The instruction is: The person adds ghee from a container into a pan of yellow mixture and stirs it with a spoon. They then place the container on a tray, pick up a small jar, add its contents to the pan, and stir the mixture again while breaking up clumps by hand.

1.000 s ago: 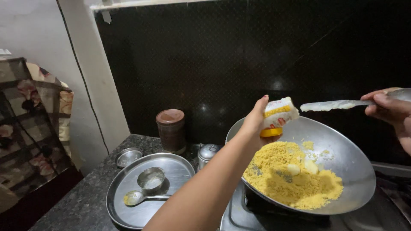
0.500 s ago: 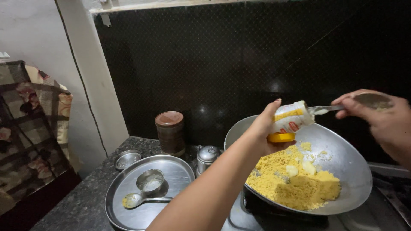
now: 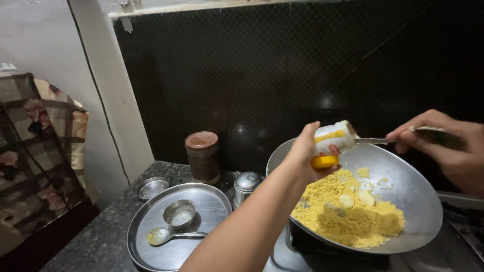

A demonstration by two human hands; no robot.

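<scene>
L hand: (image 3: 302, 151) gripped round a small white jar (image 3: 334, 138) w/ yellow-and-red label, held tipped on its side over the near rim of the wok – mouth faces right, yellow lid (image 3: 324, 162) hangs just under the palm, touching or nearly so.
R hand: (image 3: 443, 146) closed on the handle of a metal spoon (image 3: 375, 141); shaft runs left, tip goes into the jar mouth. Bowl of spoon hidden inside jar, can't tell what's on it.
Wok: (image 3: 413, 186) wide steel pan, tilted a bit toward camera, sits on a dark burner (image 3: 322, 244) at lower right.
Contents: yellow crumbly mix (image 3: 348, 214) piled in lower-left half of wok, a couple of pale lumps (image 3: 355, 199) on top, loose crumbs scattered upslope.
Counter: (image 3: 91, 242) dark speckled stone, left of burner.
Tray: round steel plate (image 3: 201, 201) on counter, holds a small steel cup (image 3: 179, 214) and a second spoon (image 3: 169, 235) w/ yellowish residue near its bowl end.
Other bits: small steel bowl (image 3: 153, 187) just beyond plate rim; brown lidded canister (image 3: 202, 156) by the wall; short steel lidded pot (image 3: 247, 184) between plate and wok.
Backdrop: black tiled wall (image 3: 282, 65) – glossy, w/ glare spots. Patterned cloth (image 3: 40, 151) at far left.
</scene>
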